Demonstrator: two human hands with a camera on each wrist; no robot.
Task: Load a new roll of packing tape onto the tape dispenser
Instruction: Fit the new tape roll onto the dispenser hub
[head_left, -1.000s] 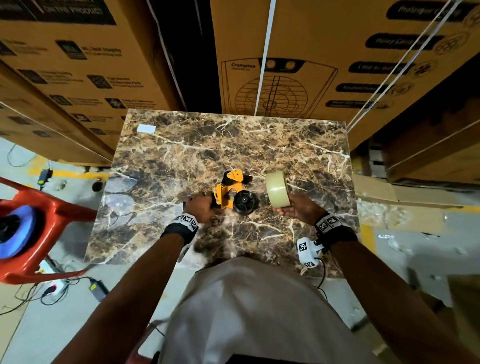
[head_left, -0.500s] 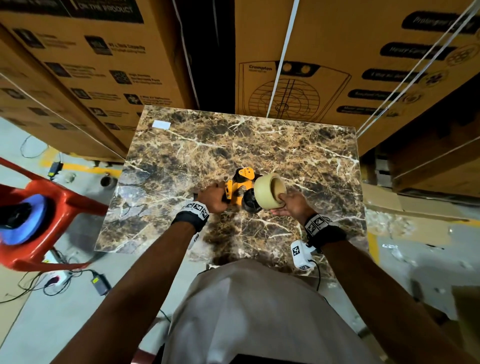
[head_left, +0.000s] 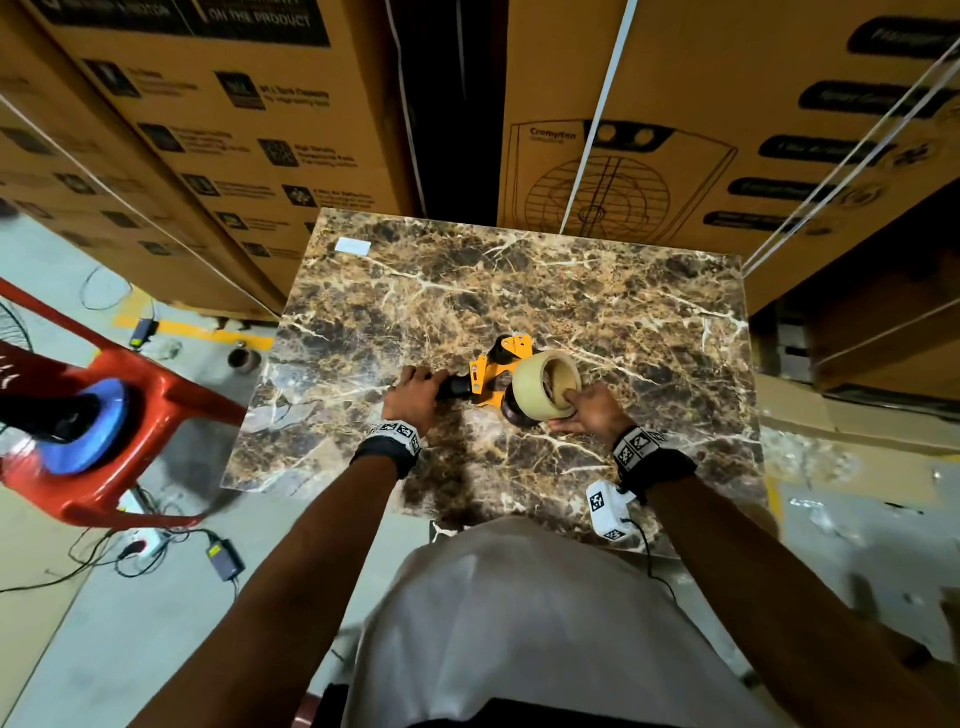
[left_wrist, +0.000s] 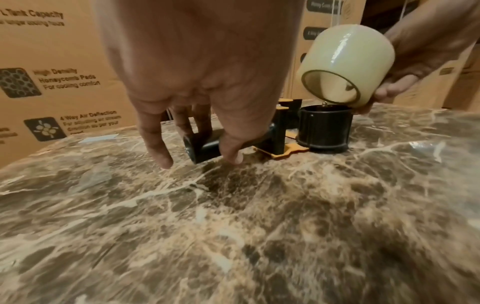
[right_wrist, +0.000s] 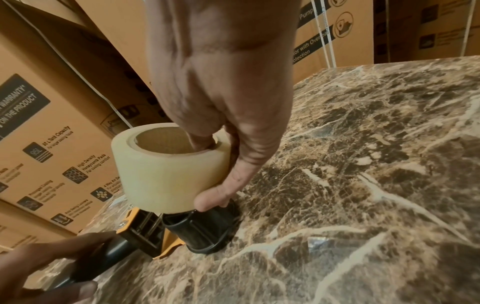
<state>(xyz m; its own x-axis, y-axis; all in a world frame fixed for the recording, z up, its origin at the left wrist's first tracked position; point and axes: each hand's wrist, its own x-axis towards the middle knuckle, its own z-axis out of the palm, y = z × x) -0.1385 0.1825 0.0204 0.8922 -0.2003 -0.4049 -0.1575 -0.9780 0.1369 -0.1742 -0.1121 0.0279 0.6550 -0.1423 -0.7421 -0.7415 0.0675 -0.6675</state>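
Observation:
A yellow tape dispenser lies on its side on the marble table, its black spool hub standing upright. My left hand holds its black handle down on the table, fingers curled over it. My right hand pinches a cream roll of packing tape, a finger inside the core and thumb outside. The roll hangs tilted just above the hub, its lower edge touching the hub's rim.
Stacked cardboard boxes wall the table's far side and both flanks. A red plastic chair with a blue disc stands at left, cables on the floor beneath. A small white label lies at the table's far left corner.
My right hand has carried the tape roll leftward from beside the dispenser to over the hub and tipped its opening down. My left hand stays on the handle.

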